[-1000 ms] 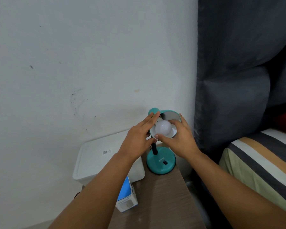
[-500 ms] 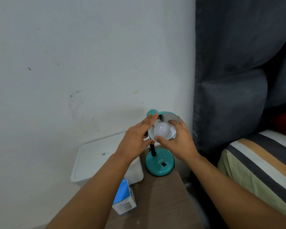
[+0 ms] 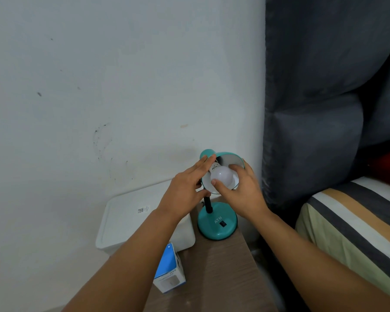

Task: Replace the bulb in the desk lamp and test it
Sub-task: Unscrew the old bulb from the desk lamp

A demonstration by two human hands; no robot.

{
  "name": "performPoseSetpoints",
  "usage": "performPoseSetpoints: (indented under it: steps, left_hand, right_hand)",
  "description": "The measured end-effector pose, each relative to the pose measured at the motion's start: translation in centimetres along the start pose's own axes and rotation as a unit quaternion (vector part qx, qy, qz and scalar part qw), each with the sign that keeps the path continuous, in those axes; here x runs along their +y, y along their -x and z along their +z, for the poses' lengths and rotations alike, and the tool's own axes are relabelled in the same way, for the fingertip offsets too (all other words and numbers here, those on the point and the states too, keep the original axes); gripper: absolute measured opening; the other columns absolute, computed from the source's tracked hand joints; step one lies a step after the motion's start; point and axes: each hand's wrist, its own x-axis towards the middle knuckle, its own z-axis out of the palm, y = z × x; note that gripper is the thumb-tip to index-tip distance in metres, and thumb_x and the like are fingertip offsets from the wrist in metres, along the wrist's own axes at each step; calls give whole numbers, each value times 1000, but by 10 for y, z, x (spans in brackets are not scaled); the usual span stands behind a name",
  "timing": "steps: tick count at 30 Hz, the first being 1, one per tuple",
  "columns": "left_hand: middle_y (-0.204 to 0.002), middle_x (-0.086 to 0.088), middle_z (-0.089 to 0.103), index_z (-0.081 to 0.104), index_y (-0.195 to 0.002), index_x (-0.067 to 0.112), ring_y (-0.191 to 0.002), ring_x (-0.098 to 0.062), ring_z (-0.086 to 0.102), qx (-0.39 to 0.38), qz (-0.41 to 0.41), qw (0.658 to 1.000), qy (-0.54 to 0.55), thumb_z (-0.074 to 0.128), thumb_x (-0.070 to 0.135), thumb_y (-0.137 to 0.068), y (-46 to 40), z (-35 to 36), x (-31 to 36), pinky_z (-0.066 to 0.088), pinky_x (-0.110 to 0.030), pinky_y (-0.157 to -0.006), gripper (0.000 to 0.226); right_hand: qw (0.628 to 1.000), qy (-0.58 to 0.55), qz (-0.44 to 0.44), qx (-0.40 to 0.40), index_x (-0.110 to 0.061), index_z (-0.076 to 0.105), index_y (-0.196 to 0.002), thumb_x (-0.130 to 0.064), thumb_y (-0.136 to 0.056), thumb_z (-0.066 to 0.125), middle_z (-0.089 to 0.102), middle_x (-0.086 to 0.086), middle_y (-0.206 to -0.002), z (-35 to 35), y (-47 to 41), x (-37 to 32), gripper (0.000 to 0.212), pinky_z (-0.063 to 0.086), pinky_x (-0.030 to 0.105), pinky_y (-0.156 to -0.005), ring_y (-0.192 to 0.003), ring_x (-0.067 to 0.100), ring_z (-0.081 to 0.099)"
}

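Little has shifted over the last second: both hands stay at the lamp shade [image 3: 232,157], and only the view has drifted, so the teal base [image 3: 216,224] sits slightly lower and to the left than before. The right hand [image 3: 243,194] has its thumb and fingers closed around the white bulb [image 3: 223,175], which sits in the mouth of the shade, above the base and tilted towards the person. The left hand [image 3: 185,190] is loosely spread, fingers extended along the left side of the shade with the tips touching its rim near the bulb's neck; it steadies the shade without gripping it.

Whether the bulb is going in or coming out cannot be told from here, and the socket itself is hidden behind the bulb. Either way, the turn should go best with the right hand rolling the bulb between thumb and fingertips while keeping it in line with the socket, so the thread does not cross. The left hand would do well to hold the shade firmly, because the thin black neck above the base looks likely to swing under the twist. A blue bulb box [image 3: 169,271] stands on the wooden table [image 3: 223,278], in front of the base and to its left, and a white lidded bin [image 3: 131,221] sits left of the base. The black switch [image 3: 222,224] on the base waits for the test.
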Motion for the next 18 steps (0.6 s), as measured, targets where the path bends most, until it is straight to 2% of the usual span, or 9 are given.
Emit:
performPoseSetpoints:
  steps: [3, 10, 14, 16, 18]
  left_hand:
    - [-159, 4, 41, 19, -146, 68, -134, -14, 55, 1, 0, 1000, -2, 81, 6, -83, 0, 1, 1, 52, -27, -103, 108]
    - [-160, 5, 39, 25, -152, 55, -139, -12, 50, -3, 6, 1000, -5, 82, 8, -82, 2, -1, -3, 51, -25, -104, 102]
    - [-160, 5, 41, 27, -152, 53, -136, -12, 53, -1, 3, 1000, 1, 82, 7, -82, 0, -1, -3, 52, -26, -103, 100]
    - [-159, 5, 41, 26, -151, 55, -135, -12, 54, -3, 0, 1000, 3, 81, 6, -82, -1, -2, -2, 53, -28, -102, 100]
    - [-159, 5, 41, 26, -151, 55, -135, -13, 54, -5, -1, 1000, 6, 81, 7, -83, -2, -1, -2, 53, -30, -103, 100]
  right_hand:
    - [1000, 20, 21, 4, -23, 61, -120, -64, -72, 70, 38, 4, -147, 3, -1, -4, 64, 47, 34, -97, -126, 19, 48]
    - [1000, 6, 17, 2, -22, 50, -132, -37, -77, 78, 39, 1, -144, 1, -1, -10, 64, 38, 23, -90, -122, 19, 48]
    - [1000, -10, 28, 9, -21, 45, -137, -45, -69, 83, 41, 1, -145, 0, 2, -10, 82, 42, 28, -99, -128, 18, 45]
    - [999, -7, 43, 15, -24, 50, -128, -53, -63, 84, 46, 2, -142, 1, 2, -8, 79, 48, 38, -100, -125, 20, 49]
    - [999, -3, 37, 20, -26, 54, -121, -51, -64, 84, 49, 3, -136, 1, 2, -7, 69, 50, 38, -97, -121, 20, 51]
